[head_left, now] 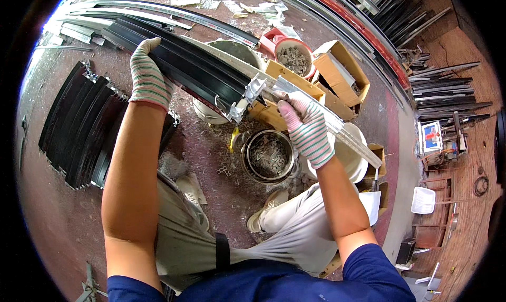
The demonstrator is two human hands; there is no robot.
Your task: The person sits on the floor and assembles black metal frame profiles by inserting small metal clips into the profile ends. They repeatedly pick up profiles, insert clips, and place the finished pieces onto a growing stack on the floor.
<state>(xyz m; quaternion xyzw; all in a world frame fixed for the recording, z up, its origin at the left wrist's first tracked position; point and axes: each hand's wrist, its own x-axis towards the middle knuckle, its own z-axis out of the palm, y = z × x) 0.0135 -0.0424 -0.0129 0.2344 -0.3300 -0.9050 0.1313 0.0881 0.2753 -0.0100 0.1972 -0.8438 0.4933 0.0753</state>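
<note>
Rail, long, black, likely stiff and light though awkward, lying from ten o'clock toward centre, gripped mid-length by gloved left hand with fingers wrapped over, right hand pinching metal bracket at its end, above bowl at six o'clock.

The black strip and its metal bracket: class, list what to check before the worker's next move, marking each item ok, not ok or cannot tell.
1. Left hand grips the black strip from above: ok.
2. Right hand rests on the pale metal rail beside the bracket: ok.
3. Both hands wear striped gloves: ok.
4. Bracket fully seated on the strip's end: cannot tell.
5. Metal bowl of small parts lies below the right hand: ok.
6. Floor free of scraps: not ok, bits lie about.
</note>
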